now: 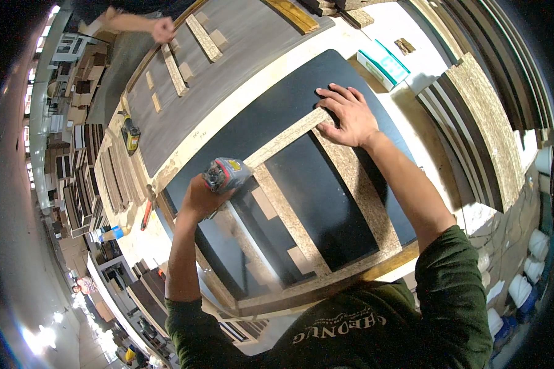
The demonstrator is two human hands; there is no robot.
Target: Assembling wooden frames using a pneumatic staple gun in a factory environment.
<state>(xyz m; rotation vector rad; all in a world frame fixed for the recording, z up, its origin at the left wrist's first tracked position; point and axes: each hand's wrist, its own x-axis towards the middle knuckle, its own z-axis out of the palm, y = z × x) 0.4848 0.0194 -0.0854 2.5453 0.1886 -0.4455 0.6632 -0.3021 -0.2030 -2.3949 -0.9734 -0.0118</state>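
A chipboard frame lies on a dark panel on the bench, directly before the person; its strips run from near to far, with small flat blocks beside some of them. Right of the bench, at the near side, stand white buckets. The left hand is wrapped around a grey-and-red power tool above the frame's far rail; whether its tip touches the wood cannot be told. A hammer lies to its left. Farther off, the right hand rests with fingers spread over the rail's right-hand corner. To the right are stacked boards; beyond the panel's far right corner sits a teal-and-white box. At the far left, a co-worker's hand is above a grey panel bearing more strips.
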